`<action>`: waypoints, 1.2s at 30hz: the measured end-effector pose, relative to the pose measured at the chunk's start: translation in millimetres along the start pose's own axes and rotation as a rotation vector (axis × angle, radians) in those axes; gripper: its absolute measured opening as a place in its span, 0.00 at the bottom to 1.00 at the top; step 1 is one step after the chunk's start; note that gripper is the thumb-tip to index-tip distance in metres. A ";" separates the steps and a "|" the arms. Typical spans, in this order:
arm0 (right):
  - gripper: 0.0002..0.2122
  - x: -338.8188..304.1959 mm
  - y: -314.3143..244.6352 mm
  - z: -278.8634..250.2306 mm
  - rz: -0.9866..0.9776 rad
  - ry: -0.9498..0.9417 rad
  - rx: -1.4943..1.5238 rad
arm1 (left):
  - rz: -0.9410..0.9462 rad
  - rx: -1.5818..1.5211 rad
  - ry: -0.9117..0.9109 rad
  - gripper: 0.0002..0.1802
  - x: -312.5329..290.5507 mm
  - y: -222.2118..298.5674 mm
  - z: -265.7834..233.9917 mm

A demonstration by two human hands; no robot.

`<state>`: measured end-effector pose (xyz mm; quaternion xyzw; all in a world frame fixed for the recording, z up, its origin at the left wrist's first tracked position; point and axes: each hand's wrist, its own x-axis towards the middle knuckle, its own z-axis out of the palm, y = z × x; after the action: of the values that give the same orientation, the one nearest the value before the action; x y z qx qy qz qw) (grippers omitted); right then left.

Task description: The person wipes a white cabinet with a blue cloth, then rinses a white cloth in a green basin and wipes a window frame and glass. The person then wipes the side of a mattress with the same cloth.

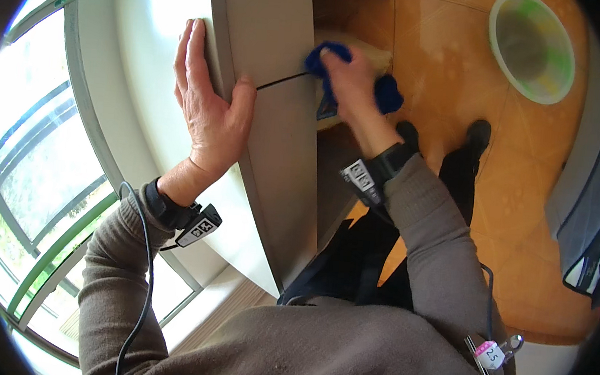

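My left hand (211, 113) lies on the pale top of a cabinet (269, 136), fingers stretched out, with the thumb over its grey front edge. In my right hand (352, 82) is a dark blue cloth (390, 94), bunched up and spilling out on both sides of the fingers. That hand is by the cabinet's open side, over a pale item (375, 57) that it mostly covers, so I cannot make out its kind. A thin black cord (281, 81) runs across the cabinet's front toward the cloth.
A white and green plastic basin (533, 51) stands on the orange tiled floor (443, 65) at the far right. Windows (43, 139) line the left side. My shoe (479, 134) is on the tiles, and a grey piece of furniture (584, 153) borders the right.
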<state>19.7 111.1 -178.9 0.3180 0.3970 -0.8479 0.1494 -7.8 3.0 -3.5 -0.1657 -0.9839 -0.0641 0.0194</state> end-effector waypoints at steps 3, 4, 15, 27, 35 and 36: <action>0.18 8.9 -4.8 -7.2 -0.129 -0.016 0.087 | -0.015 0.021 -0.032 0.45 -0.7 0.5 -2.3; 0.19 4.1 0.0 -9.9 -0.008 -0.085 -0.009 | -0.013 0.019 -0.028 0.45 -1.2 0.6 -2.4; 0.13 -71.5 30.2 0.6 -0.021 -0.234 -0.216 | -0.002 -0.007 -0.022 0.45 -4.3 3.1 -1.5; 0.13 -76.7 20.0 -2.7 0.004 -0.236 -0.256 | 0.003 0.006 -0.033 0.45 -4.5 10.7 -1.6; 0.16 -58.0 42.6 -8.6 -0.124 -0.158 -0.405 | 0.022 0.011 -0.015 0.45 -2.8 2.4 0.5; 0.18 -43.1 44.9 -14.2 0.084 -0.089 -0.309 | 0.014 0.009 -0.015 0.45 -3.2 1.9 0.1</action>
<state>80.9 93.4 -183.4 0.2695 0.5020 -0.7831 0.2493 -4.1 3.8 -3.5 -0.1730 -0.9831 -0.0583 0.0132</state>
